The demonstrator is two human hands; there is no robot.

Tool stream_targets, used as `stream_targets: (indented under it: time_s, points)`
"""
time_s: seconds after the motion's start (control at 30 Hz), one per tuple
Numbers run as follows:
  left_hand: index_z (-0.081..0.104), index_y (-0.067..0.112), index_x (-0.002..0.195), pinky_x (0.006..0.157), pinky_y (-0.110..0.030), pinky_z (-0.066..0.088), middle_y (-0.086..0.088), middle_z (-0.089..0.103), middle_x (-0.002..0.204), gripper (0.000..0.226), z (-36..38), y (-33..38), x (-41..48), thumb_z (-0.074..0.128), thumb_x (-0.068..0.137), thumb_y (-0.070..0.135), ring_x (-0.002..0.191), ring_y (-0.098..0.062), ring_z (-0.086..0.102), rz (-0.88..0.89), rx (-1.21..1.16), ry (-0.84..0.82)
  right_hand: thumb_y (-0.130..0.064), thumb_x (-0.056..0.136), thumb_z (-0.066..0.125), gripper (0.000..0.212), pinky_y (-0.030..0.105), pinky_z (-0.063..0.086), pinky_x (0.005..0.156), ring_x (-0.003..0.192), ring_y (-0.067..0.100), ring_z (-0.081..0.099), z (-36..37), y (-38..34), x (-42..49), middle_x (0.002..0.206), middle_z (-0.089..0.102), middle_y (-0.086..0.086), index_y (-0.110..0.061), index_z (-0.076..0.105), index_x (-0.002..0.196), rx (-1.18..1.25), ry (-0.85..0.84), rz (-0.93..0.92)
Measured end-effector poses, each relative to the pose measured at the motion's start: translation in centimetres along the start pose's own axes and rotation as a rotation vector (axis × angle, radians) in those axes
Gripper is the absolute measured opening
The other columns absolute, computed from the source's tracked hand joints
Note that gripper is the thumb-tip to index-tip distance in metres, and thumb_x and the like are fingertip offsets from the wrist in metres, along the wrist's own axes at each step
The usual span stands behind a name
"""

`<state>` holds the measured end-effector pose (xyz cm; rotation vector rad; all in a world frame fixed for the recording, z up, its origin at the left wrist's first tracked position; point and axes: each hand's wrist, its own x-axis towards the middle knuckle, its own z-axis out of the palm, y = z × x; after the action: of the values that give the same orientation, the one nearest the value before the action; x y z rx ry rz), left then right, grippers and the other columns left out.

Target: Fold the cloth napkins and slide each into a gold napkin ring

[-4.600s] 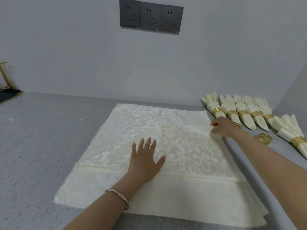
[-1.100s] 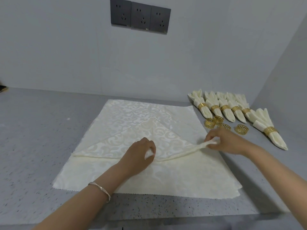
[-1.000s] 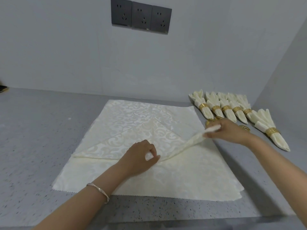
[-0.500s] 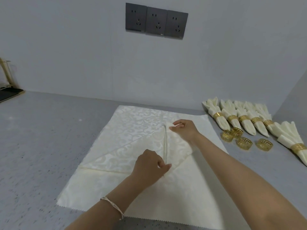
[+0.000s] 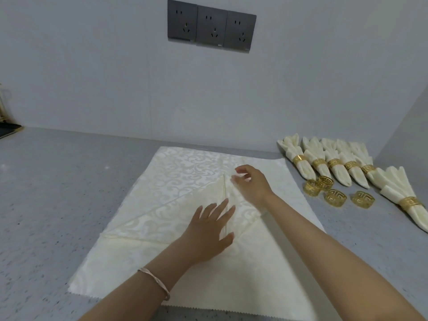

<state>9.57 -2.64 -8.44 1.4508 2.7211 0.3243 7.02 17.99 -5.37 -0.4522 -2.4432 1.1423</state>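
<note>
Since the earlier frame the left hand point(image 5: 208, 232) has flattened, fingers straight, onto the napkin point(image 5: 176, 181) at frame centre, and the right hand point(image 5: 252, 184) has let go of its folded-in corner, fingers loosely parted at the peak. Six ringed napkins point(image 5: 337, 169) lie at right beside four loose rings point(image 5: 335, 198) on the counter point(image 5: 58, 193); this one looks mid-fold, unringed.

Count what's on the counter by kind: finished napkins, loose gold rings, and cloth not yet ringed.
Finished napkins in rings: 6
Loose gold rings: 4
Napkin being folded: 1
Flat cloth beneath: layers cannot be counted
Total counted: 11
</note>
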Motion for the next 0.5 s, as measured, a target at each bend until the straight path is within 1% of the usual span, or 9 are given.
stream_targets:
  time_s: [0.07, 0.13, 0.17, 0.23, 0.3, 0.37, 0.4, 0.43, 0.5]
  points:
    - [-0.004, 0.030, 0.153, 0.118, -0.038, -0.010, 0.013, -0.015, 0.158, 0.061, 0.3, 0.0, -0.1, 0.017, 0.099, 0.051, 0.146, -0.012, -0.013, 0.010, 0.013, -0.049, -0.031, 0.095, 0.054, 0.027, 0.014, 0.037, 0.086, 0.106, 0.006, 0.055, -1.4, -0.8, -1.8, 0.122, 0.058, -0.012, -0.021, 0.061, 0.119, -0.043, -0.002, -0.080]
    - [-0.003, 0.026, 0.153, 0.118, -0.038, -0.011, 0.012, -0.013, 0.159, 0.058, 0.3, 0.1, -0.2, 0.018, 0.102, 0.045, 0.146, -0.010, -0.014, 0.012, 0.035, -0.045, -0.034, 0.099, 0.045, 0.033, 0.016, 0.032, 0.099, 0.118, 0.000, 0.046, -2.6, -1.0, -4.7, 0.131, 0.052, -0.014, -0.023, 0.057, 0.128, -0.092, -0.016, -0.138]
    - [-0.003, 0.025, 0.153, 0.118, -0.037, -0.011, 0.012, -0.011, 0.159, 0.058, 0.3, 0.1, -0.3, 0.018, 0.102, 0.044, 0.146, -0.010, -0.013, 0.012, 0.048, -0.039, -0.036, 0.099, 0.042, 0.037, 0.019, 0.029, 0.106, 0.124, -0.001, 0.042, -3.1, -0.8, -6.3, 0.136, 0.049, -0.014, -0.024, 0.053, 0.133, -0.111, -0.045, -0.161]
    - [-0.003, 0.023, 0.153, 0.118, -0.036, -0.010, 0.011, -0.009, 0.160, 0.058, 0.5, 0.1, -0.2, 0.016, 0.102, 0.044, 0.146, -0.010, -0.011, 0.006, 0.049, -0.037, -0.041, 0.100, 0.033, 0.046, 0.024, 0.019, 0.116, 0.137, -0.002, 0.028, -3.6, 0.0, -9.4, 0.148, 0.035, -0.015, -0.026, 0.043, 0.142, -0.199, -0.171, -0.204]
    - [-0.004, 0.022, 0.153, 0.118, -0.035, -0.010, 0.010, -0.007, 0.160, 0.064, 0.7, 0.1, -0.1, 0.007, 0.098, 0.051, 0.147, -0.010, -0.010, 0.008, 0.056, -0.048, -0.045, 0.099, 0.023, 0.053, 0.023, 0.002, 0.118, 0.141, -0.008, 0.008, -3.6, 0.7, -12.0, 0.154, 0.018, -0.020, -0.029, 0.028, 0.148, -0.331, -0.320, -0.256]
    - [-0.003, 0.021, 0.153, 0.117, -0.034, -0.010, 0.009, -0.007, 0.160, 0.083, 0.8, 0.0, 0.0, -0.010, 0.080, 0.060, 0.147, -0.010, -0.009, 0.022, 0.050, -0.034, -0.044, 0.100, 0.020, 0.053, 0.018, -0.009, 0.116, 0.139, -0.013, -0.006, -3.5, 1.0, -13.7, 0.153, 0.004, -0.025, -0.031, 0.016, 0.151, -0.408, -0.433, -0.289]
    - [-0.003, 0.022, 0.153, 0.117, -0.034, -0.010, 0.009, -0.007, 0.160, 0.091, 0.9, 0.0, 0.0, -0.015, 0.072, 0.061, 0.147, -0.010, -0.009, 0.027, 0.044, -0.029, -0.043, 0.101, 0.020, 0.053, 0.017, -0.012, 0.114, 0.138, -0.014, -0.010, -3.4, 1.1, -14.3, 0.153, 0.000, -0.026, -0.031, 0.012, 0.151, -0.443, -0.478, -0.300]
    - [-0.003, 0.022, 0.153, 0.117, -0.033, -0.009, 0.009, -0.007, 0.160, 0.095, 1.0, -0.1, 0.0, -0.017, 0.068, 0.061, 0.147, -0.010, -0.009, 0.029, 0.037, -0.028, -0.043, 0.101, 0.019, 0.053, 0.017, -0.014, 0.113, 0.138, -0.013, -0.013, -3.4, 1.1, -14.7, 0.153, -0.003, -0.026, -0.031, 0.009, 0.151, -0.478, -0.514, -0.312]
    - [-0.003, 0.022, 0.153, 0.117, -0.033, -0.009, 0.009, -0.007, 0.160, 0.096, 1.0, -0.2, 0.0, -0.018, 0.067, 0.061, 0.147, -0.009, -0.009, 0.031, 0.027, -0.024, -0.045, 0.101, 0.017, 0.053, 0.017, -0.016, 0.112, 0.138, -0.013, -0.015, -3.5, 1.3, -14.8, 0.153, -0.007, -0.026, -0.032, 0.005, 0.151, -0.530, -0.560, -0.321]
